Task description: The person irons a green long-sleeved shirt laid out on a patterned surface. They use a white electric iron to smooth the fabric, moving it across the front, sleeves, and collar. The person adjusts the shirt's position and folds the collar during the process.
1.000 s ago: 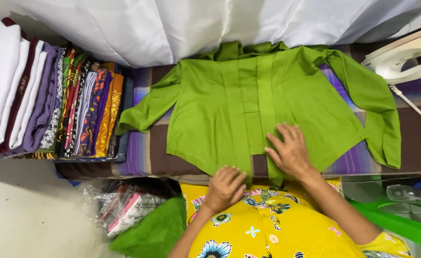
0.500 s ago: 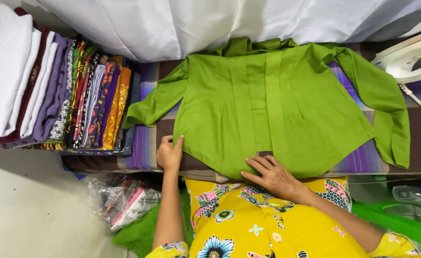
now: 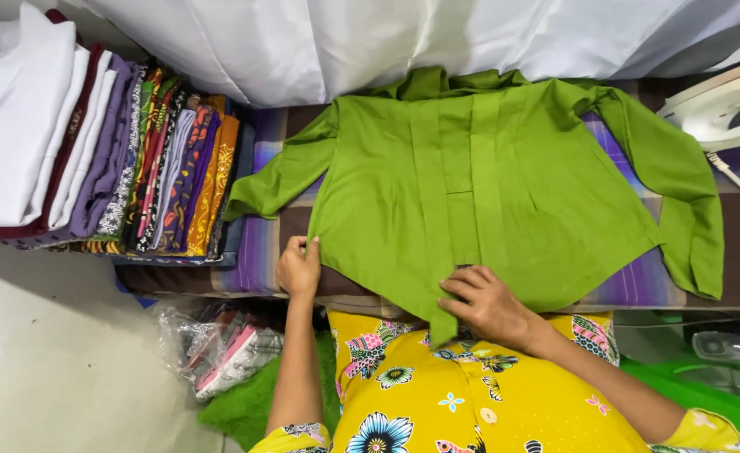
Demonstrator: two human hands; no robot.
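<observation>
Left hand (image 3: 299,268) barely shifted, pinching green shirt (image 3: 479,193); folded clothes (image 3: 127,159) beside.

Folded clothes stack (image 3: 93,143) blocks left, iron (image 3: 722,109) right.

Yellow floral top (image 3: 437,403), short sleeves, bare forearms

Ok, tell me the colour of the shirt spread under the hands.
Plain bright green shirt, seen clearly in the head view.
</observation>
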